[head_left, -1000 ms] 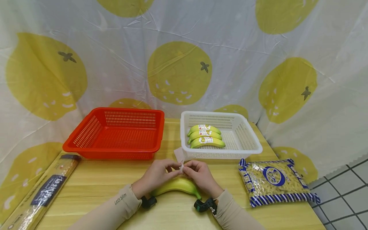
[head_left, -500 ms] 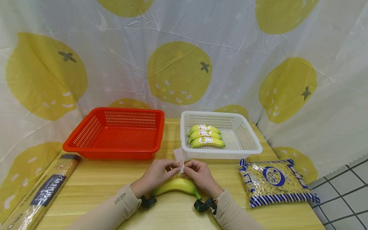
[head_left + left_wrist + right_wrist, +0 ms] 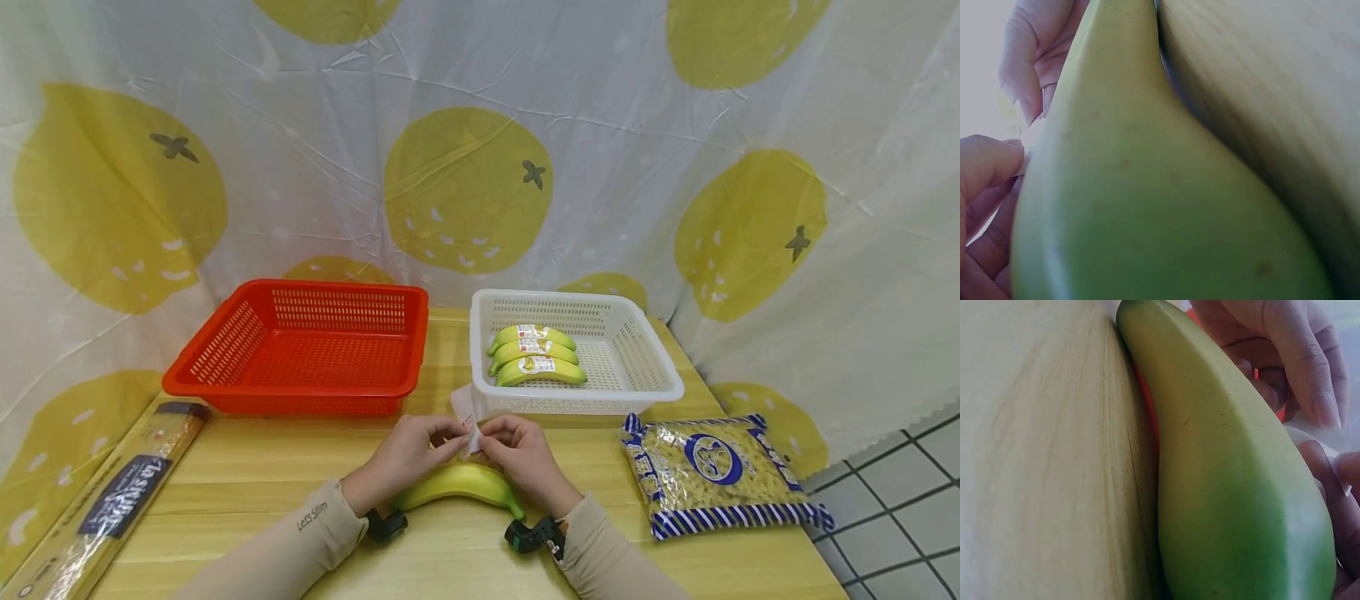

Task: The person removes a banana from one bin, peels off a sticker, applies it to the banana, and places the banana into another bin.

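Note:
A yellow-green banana (image 3: pixel 461 487) lies on the table under and between my two hands, and it fills much of both wrist views. Above it, my left hand (image 3: pixel 415 450) pinches one side of a small whitish sticker sheet (image 3: pixel 467 410) with faint red print. My right hand (image 3: pixel 525 457) pinches its other side, thumb against forefinger. The fingertips of both hands nearly meet at the sheet's lower end. In the right wrist view a white edge shows at the right hand's fingertips (image 3: pixel 1316 462). Fingers hide part of the sheet.
A white basket (image 3: pixel 577 404) at the back holds 3 labelled bananas (image 3: pixel 536 354). To its left stands a red basket (image 3: pixel 300 400). A bag of pasta (image 3: pixel 716 471) lies at right, a long noodle pack (image 3: pixel 131 492) at left. A lemon-print curtain (image 3: pixel 600 200) hangs behind.
Both hands stay nearly in place over the banana. The sheet between the fingertips has shifted slightly, and more of its lower white part shows below the fingers.

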{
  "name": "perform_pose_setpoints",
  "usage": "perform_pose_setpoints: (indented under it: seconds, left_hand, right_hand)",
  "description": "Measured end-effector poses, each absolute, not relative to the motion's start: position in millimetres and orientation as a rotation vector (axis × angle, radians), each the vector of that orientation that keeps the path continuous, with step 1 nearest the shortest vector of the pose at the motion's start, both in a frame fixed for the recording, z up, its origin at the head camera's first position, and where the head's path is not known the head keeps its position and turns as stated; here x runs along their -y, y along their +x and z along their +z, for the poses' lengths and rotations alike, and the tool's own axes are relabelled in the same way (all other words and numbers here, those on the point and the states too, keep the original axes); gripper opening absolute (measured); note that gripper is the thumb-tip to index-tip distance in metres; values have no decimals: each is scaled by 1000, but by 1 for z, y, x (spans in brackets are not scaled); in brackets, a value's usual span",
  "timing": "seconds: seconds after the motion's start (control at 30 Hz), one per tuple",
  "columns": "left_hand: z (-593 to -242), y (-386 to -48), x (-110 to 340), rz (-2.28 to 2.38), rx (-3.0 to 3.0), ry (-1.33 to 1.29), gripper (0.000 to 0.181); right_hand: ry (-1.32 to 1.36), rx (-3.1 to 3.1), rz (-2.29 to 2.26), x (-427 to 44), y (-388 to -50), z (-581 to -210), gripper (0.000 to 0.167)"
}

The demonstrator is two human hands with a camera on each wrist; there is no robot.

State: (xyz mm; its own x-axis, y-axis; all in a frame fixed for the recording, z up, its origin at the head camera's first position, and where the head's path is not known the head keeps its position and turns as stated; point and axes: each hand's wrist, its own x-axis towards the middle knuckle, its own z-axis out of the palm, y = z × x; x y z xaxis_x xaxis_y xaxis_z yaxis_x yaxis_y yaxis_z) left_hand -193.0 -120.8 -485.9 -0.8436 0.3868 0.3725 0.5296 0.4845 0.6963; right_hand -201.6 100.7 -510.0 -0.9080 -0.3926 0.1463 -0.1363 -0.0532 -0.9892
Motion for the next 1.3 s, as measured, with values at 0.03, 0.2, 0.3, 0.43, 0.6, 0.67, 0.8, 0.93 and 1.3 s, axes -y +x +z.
perform_pose_setpoints:
  seconds: [0.03,0.2,0.3,0.43,0.6,0.67,0.8,0.93,1.3]
  left_hand:
    - [-486,-193,121,-1289,2558,-794,6]
    - [-486,-194,121,-1295,2553,-778,7]
    - [-486,-194,121,-1307,2557,-779,7]
    - [-485,-194,121,-1312,2567,-774,7]
    - [-485,-194,121,-1302,2571,-764,6]
    - [-485,-194,121,-1302,2571,-763,6]
    - [-484,-194,122,-1311,2583,-757,7]
    - [-485,-194,121,-1311,2586,-753,6]
    - [-486,-195,121,-1312,2580,-744,4]
  right_hand:
    - [-578,-2050,-2071,-101,-202,-511,23]
    - [-602,-2144,-2068,-102,-203,-513,23]
    - [-618,-2146,-2083,-101,-203,-513,21]
    - [-638,-2126,-2086,-101,-202,-513,15]
    - [-656,-2126,-2069,-100,-202,-515,12]
    - [-646,-2146,-2052,-99,-201,-515,13]
    - [-617,-2182,-2031,-99,-201,-514,15]
    - [-597,-2194,-2042,-98,-200,-513,19]
    - [-632,-2187,-2064,-99,-204,-519,28]
